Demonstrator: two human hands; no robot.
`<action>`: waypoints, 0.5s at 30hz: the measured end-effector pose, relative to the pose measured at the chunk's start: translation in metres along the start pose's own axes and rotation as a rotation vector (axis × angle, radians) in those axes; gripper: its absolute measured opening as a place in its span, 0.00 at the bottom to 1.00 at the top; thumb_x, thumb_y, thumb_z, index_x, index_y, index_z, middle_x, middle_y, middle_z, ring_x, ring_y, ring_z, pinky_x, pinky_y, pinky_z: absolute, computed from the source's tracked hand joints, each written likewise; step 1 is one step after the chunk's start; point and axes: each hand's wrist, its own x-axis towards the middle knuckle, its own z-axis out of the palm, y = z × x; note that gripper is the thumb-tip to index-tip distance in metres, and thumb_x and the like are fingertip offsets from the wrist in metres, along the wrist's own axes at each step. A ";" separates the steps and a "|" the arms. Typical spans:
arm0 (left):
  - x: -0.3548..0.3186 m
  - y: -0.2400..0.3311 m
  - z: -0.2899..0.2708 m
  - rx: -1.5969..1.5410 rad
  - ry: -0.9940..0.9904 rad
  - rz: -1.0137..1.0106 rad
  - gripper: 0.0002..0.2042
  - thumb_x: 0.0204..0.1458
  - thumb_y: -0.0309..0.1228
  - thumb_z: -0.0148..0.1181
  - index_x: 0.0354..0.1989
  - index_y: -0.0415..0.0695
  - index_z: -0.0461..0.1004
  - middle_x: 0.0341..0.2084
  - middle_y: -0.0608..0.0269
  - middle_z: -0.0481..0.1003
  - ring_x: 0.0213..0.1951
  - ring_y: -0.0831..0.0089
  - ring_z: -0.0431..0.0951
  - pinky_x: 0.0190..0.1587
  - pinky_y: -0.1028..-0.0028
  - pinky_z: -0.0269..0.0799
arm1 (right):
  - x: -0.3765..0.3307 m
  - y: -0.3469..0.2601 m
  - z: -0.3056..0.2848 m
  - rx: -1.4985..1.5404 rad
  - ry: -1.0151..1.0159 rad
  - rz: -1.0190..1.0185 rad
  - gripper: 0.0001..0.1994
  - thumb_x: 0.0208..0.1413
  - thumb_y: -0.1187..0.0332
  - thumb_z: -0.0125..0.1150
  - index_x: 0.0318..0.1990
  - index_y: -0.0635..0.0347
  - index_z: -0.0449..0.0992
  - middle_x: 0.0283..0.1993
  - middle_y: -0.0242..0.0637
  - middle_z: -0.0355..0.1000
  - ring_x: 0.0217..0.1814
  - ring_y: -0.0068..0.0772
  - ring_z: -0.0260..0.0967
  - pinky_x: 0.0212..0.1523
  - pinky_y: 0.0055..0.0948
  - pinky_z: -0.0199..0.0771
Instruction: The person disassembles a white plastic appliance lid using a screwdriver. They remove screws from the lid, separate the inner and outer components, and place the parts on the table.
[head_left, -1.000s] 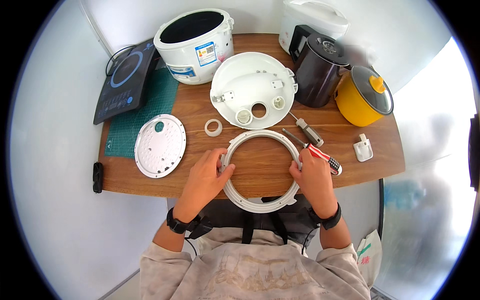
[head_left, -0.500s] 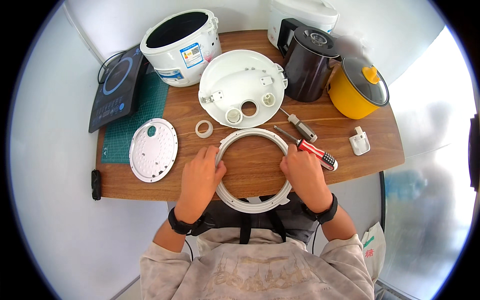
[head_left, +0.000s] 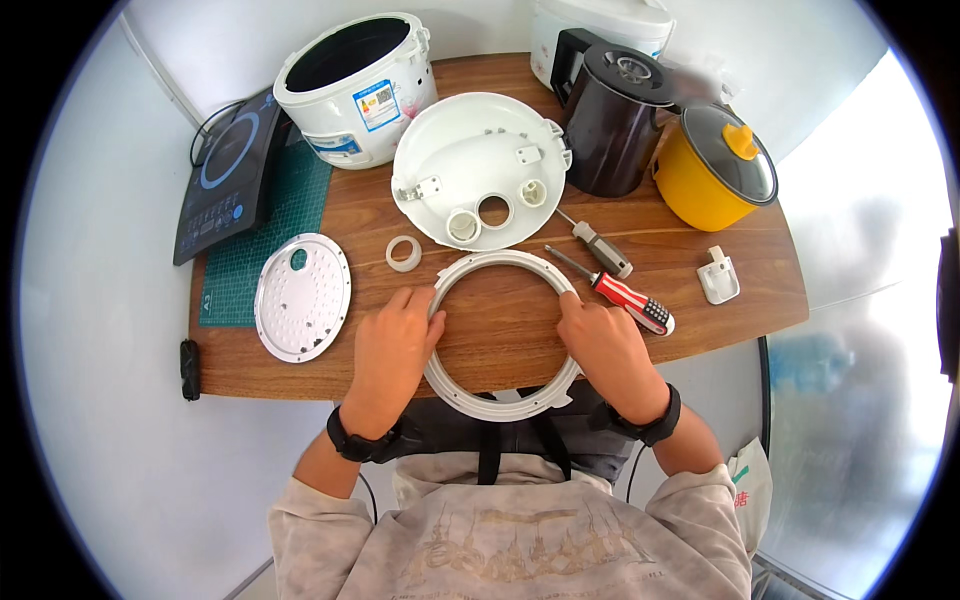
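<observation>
A white plastic ring lies at the front of the wooden table, its near part reaching past the edge. My left hand grips its left side, fingers over the rim and thumb inside. On the opposite side my right hand is closed on the rim. Just beyond the ring rests a white rice-cooker lid shell, inner side up. A red-and-black screwdriver lies beside my right hand, with a grey-handled screwdriver behind it. Left of the ring are a small pale ring and a perforated metal disc.
At the back stand a white rice-cooker body, a dark kettle and another white appliance. A yellow pot and a small white part are on the right. An induction cooker rests partly on a green mat.
Both hands keep their hold on the ring, which looks almost unmoved. The whole view has shifted slightly, with the things appearing a little higher and further left.
</observation>
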 end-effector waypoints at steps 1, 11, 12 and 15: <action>0.000 0.002 0.001 0.014 -0.003 -0.003 0.12 0.53 0.30 0.70 0.45 0.43 0.79 0.30 0.56 0.78 0.29 0.56 0.81 0.31 0.62 0.76 | -0.002 -0.002 -0.001 -0.008 0.016 0.014 0.06 0.52 0.75 0.62 0.33 0.59 0.69 0.22 0.35 0.73 0.24 0.30 0.77 0.23 0.24 0.74; 0.012 0.011 0.011 -0.019 -0.025 -0.013 0.13 0.54 0.31 0.70 0.46 0.45 0.79 0.30 0.58 0.78 0.30 0.59 0.82 0.31 0.63 0.75 | -0.009 0.019 0.006 0.061 0.147 -0.125 0.08 0.51 0.76 0.62 0.32 0.58 0.67 0.24 0.33 0.69 0.23 0.29 0.74 0.21 0.28 0.70; 0.014 0.013 0.013 -0.020 -0.029 -0.016 0.13 0.54 0.31 0.70 0.46 0.45 0.78 0.30 0.58 0.78 0.30 0.60 0.82 0.31 0.63 0.75 | -0.009 0.023 0.007 0.138 0.194 -0.160 0.07 0.52 0.75 0.62 0.34 0.59 0.67 0.25 0.33 0.69 0.24 0.29 0.74 0.21 0.29 0.71; 0.020 0.019 0.019 -0.015 -0.037 -0.034 0.14 0.54 0.31 0.69 0.48 0.45 0.78 0.32 0.58 0.78 0.30 0.59 0.82 0.31 0.63 0.76 | -0.010 0.033 0.003 0.359 0.304 -0.254 0.07 0.53 0.74 0.61 0.38 0.61 0.70 0.28 0.34 0.68 0.26 0.31 0.74 0.24 0.30 0.72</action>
